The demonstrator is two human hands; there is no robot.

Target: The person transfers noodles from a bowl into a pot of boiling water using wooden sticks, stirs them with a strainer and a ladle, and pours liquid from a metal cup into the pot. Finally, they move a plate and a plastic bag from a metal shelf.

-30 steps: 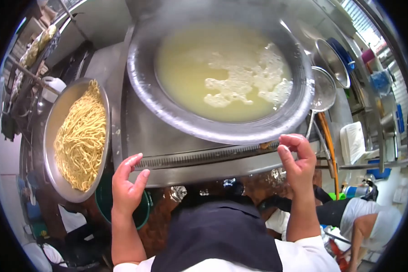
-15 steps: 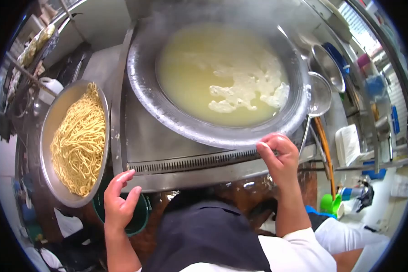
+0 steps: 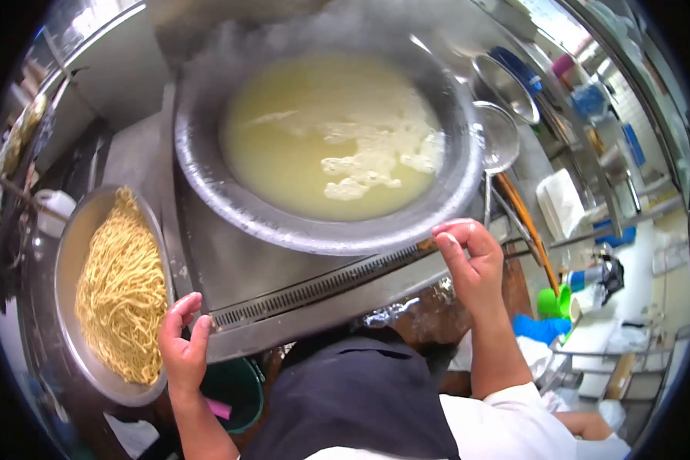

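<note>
Nearest, the dark apron (image 3: pixel 360 399) filled the bottom of the view, with both bare forearms rising from it. A second earlier the left hand (image 3: pixel 182 345) had hovered higher, level with the slotted grille; now it had dropped to the near left corner of the steel bench (image 3: pixel 230 268), its fingers loosely spread and holding nothing, just beside the rim of the noodle pan (image 3: pixel 65 253). The yellow noodles (image 3: pixel 119 287) lay heaped in that pan, untouched, and a green bucket (image 3: pixel 238 391) sat below the corner. The right hand (image 3: pixel 471 268) had lifted slightly off the near edge of the bench, where it had rested half a second before; its thumb and forefinger were curled toward each other, though whether they pinched anything could not be told. Beyond the grille (image 3: pixel 314 287), the big wok (image 3: pixel 207 176) held pale broth (image 3: pixel 299 146) with foam drifting to the right and steam rising. Farther right, a mesh skimmer (image 3: pixel 498 138) leaned at the wok's rim. By these positions, the left hand seemed to be nearing the noodles.
</note>
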